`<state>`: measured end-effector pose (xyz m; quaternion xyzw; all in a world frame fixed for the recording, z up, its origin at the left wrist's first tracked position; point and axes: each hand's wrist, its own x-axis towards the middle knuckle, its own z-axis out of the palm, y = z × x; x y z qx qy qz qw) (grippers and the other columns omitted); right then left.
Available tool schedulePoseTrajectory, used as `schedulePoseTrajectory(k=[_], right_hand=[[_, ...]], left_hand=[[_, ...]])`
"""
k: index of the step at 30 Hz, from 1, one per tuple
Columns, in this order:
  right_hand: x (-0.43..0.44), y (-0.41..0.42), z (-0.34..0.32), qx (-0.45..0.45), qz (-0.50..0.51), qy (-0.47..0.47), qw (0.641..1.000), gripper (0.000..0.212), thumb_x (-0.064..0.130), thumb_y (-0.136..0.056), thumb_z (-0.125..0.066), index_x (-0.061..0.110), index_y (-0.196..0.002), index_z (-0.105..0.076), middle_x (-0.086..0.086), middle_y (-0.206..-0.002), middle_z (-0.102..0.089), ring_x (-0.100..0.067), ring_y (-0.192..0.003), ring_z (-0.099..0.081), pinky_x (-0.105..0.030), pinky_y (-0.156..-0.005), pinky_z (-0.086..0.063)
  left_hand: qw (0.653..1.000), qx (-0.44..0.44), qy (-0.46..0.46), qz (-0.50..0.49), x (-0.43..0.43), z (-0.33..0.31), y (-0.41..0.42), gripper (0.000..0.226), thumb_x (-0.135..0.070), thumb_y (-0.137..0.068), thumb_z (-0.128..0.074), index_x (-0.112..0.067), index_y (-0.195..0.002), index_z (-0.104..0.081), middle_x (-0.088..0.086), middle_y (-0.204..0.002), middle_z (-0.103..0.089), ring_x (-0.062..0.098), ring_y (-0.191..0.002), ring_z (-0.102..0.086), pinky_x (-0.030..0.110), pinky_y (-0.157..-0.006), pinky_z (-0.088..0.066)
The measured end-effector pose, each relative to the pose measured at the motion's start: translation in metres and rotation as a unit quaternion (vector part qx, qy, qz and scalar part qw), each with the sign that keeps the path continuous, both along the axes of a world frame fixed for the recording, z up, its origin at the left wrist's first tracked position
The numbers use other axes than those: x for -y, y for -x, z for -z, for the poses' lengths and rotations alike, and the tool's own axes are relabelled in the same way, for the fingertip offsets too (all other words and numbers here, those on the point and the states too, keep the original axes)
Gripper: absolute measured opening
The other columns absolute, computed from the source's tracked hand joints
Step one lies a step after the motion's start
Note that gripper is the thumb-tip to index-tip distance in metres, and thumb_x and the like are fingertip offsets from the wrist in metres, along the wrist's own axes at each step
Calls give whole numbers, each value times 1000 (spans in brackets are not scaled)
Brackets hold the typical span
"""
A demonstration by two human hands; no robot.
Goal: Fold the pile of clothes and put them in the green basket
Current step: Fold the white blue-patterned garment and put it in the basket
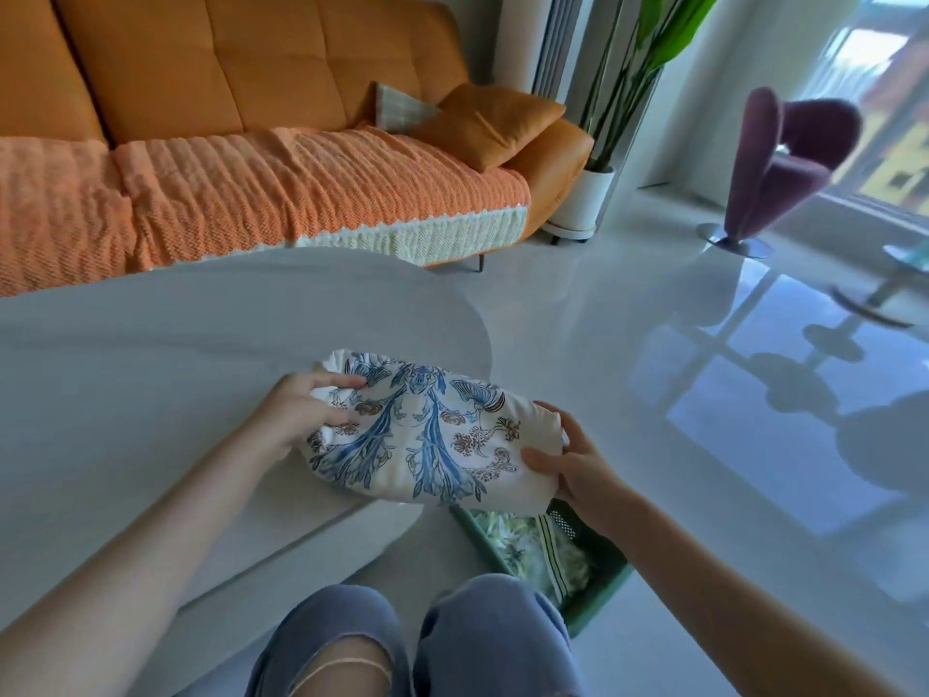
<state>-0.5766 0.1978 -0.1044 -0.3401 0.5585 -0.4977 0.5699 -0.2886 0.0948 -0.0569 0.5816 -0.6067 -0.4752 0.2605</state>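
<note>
1. Nearest the camera are 2 knees in blue jeans (492, 621); the left knee has a frayed tear.
2. The left hand (301, 410) grips the left end of a folded garment (427, 435), with the fingers curled into the bunched cloth.
3. The garment is white with a blue and brown floral print. It is folded into a compact bundle and held between the 2 hands.
4. The bundle's left part lies over the near edge of a pale grey table (151, 369). Its right part juts past that edge, above the green basket (603, 596).
5. The right hand (573, 465) clasps the bundle's right end, thumb on top and fingers wrapped behind.
6. The green basket stands on the glossy floor just right of the knees. It holds other folded clothes (518, 540) in green and white.
7. Behind the table, an orange sofa (251, 67) carries a ribbed orange throw (251, 193) and an orange cushion (487, 123).
8. To its right stand a potted plant (583, 198) and, further right, a purple chair (784, 163).
</note>
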Motion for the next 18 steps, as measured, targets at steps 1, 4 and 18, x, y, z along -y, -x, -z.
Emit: schedulePoseTrajectory(k=[1,4,18], right_hand=[[-6,12,6,19,18,-1,1000,60,-14,-78,-60,21,-126,-47,-13,-110,-58,-30,-86,-63,-41,-64,-59],[-22,47,28,66,92,-12,994,58,-21,-79,-50,19,-121,-46,-11,-107,-55,-29,-84,-61,-41,-62,-58],[-44,144,224,39,311,-142,939,64,0,-54,-60,23,-112,-49,-18,-110,-55,-31,-91,-57,-45,-76,-49]], left_hand=[[1000,10,16,-5,4,-1,23,50,4,-71,-73,-27,-111,-66,11,-146,-38,25,-131,-38,30,-104,-32],[994,45,97,16,15,-1,100,49,13,-76,-61,-23,-109,-68,10,-142,-45,10,-75,-63,24,-66,-46],[940,246,124,200,64,221,296,47,10,-84,-53,-25,-112,-67,6,-125,-55,13,-73,-53,14,-45,-31]])
